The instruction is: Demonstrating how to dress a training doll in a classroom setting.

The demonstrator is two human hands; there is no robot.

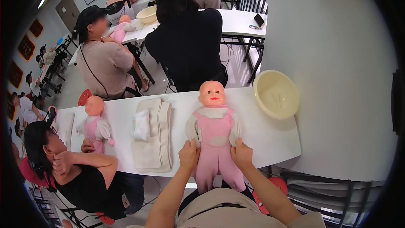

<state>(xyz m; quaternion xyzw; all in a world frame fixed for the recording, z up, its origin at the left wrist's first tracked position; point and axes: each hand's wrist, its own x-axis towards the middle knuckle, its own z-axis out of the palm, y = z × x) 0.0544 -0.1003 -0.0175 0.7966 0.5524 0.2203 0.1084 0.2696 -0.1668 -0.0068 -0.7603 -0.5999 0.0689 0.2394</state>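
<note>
A baby doll (215, 126) in pink overalls and a cream long-sleeved top lies face up on the white table (272, 139) before me. Its head points away from me, and its legs hang over the near edge toward my lap. My left hand (189, 155) grips the doll's sleeve end at the left side of its waist. On the other side, my right hand (241, 154) has its fingers closed on the opposite sleeve end. Both doll hands are hidden by my fists.
Left of the doll lie a folded cream towel (161, 136) and a folded white diaper (141, 125). A yellow plastic basin (276, 94) stands at the right by the wall. Beside me sits a person (85, 183) touching another doll (94, 126). More people sit at tables ahead.
</note>
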